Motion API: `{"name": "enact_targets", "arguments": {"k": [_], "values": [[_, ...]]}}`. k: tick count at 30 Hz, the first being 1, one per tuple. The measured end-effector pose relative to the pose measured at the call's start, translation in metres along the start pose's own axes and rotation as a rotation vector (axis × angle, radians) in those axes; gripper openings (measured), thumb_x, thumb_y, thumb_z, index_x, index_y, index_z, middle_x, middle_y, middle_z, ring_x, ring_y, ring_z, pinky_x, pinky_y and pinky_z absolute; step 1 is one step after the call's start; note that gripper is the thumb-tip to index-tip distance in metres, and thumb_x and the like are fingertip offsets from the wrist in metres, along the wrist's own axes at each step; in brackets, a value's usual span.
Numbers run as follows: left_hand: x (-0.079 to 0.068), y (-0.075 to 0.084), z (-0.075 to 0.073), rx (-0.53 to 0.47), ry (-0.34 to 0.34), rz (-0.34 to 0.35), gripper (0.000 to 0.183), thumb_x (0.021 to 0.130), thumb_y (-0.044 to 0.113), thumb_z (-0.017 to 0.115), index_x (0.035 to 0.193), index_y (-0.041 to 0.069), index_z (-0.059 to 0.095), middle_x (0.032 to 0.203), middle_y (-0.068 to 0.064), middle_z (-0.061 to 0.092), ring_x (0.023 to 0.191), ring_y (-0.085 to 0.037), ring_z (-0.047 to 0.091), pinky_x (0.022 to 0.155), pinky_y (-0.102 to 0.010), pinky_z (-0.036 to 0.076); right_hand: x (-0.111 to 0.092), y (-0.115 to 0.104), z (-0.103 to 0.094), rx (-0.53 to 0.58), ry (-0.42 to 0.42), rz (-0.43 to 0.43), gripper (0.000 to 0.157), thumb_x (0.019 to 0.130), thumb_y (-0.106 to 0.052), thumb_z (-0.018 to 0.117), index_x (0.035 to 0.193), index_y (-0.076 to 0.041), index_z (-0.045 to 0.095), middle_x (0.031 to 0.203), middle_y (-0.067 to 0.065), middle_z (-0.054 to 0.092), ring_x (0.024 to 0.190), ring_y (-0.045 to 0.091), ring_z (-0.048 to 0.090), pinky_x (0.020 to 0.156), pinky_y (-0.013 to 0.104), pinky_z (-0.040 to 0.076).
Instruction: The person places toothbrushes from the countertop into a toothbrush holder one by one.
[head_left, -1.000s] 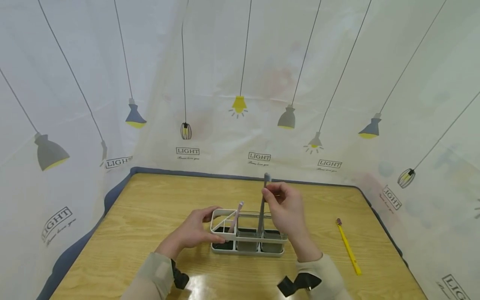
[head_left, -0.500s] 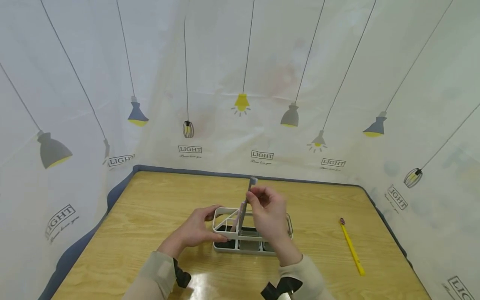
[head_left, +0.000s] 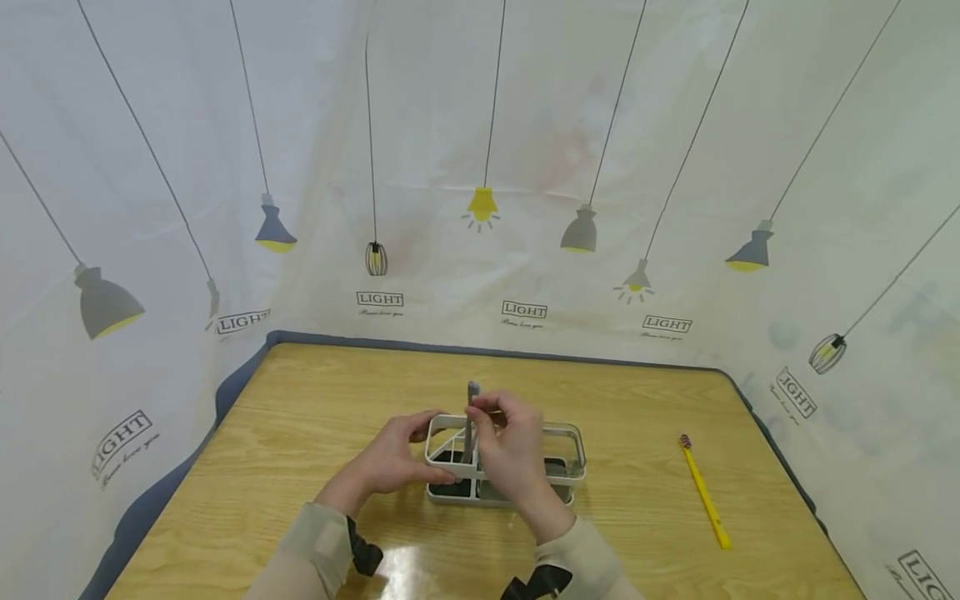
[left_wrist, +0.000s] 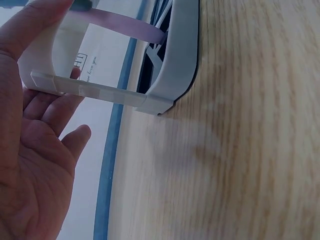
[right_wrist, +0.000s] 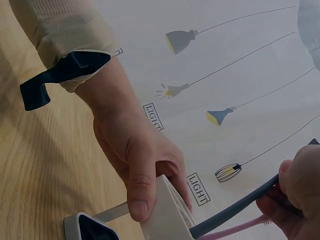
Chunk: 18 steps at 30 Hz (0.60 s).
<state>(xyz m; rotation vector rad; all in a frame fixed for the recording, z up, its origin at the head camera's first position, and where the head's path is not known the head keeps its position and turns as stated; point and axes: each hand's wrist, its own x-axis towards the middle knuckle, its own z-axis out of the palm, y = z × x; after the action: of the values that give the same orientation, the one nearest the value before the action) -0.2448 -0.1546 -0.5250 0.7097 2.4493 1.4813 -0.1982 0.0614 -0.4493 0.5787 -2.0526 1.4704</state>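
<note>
A white toothbrush holder (head_left: 564, 480) with several compartments stands on the table. My left hand (head_left: 388, 458) grips its left end, thumb in front and fingers behind. My right hand (head_left: 513, 446) pinches a dark grey toothbrush (head_left: 469, 429) near its head, bristles up. Its handle reaches into the left part of the holder. Beside it leans a pink toothbrush (right_wrist: 240, 228), mostly hidden in the head view; the left wrist view shows the pink handle (left_wrist: 122, 24) passing down to the base. My right hand covers the holder's middle.
A yellow toothbrush (head_left: 703, 496) with a dark pinkish head lies on the wooden table (head_left: 315, 383) to the right. Behind the table hangs a pale curtain (head_left: 435, 275) printed with lamps.
My right hand has carried the grey toothbrush leftward from the holder's right part to its left part, and lowered it. The left hand keeps its grip on the holder.
</note>
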Motion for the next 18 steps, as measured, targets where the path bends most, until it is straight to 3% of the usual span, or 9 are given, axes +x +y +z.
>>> {"name": "enact_targets", "arguments": {"k": [10, 18], "values": [[-0.001, 0.001, 0.001, -0.002, 0.007, -0.014, 0.083, 0.074, 0.044, 0.098, 0.146, 0.030, 0.060, 0.142, 0.007, 0.064, 0.135, -0.031, 0.058, 0.111, -0.058, 0.045, -0.014, 0.010, 0.001, -0.024, -0.031, 0.040, 0.015, 0.089, 0.013, 0.078, 0.091, -0.002, 0.074, 0.090, 0.009, 0.075, 0.079, 0.018, 0.072, 0.069, 0.029, 0.062], [-0.001, 0.002, 0.001, -0.003, 0.002, -0.010, 0.083, 0.074, 0.044, 0.098, 0.146, 0.031, 0.060, 0.143, 0.004, 0.065, 0.135, -0.029, 0.059, 0.111, -0.058, 0.046, -0.022, 0.016, 0.005, 0.033, -0.030, 0.170, 0.010, 0.090, 0.009, 0.078, 0.090, 0.000, 0.075, 0.090, 0.011, 0.076, 0.081, 0.024, 0.075, 0.069, 0.028, 0.062]]}}
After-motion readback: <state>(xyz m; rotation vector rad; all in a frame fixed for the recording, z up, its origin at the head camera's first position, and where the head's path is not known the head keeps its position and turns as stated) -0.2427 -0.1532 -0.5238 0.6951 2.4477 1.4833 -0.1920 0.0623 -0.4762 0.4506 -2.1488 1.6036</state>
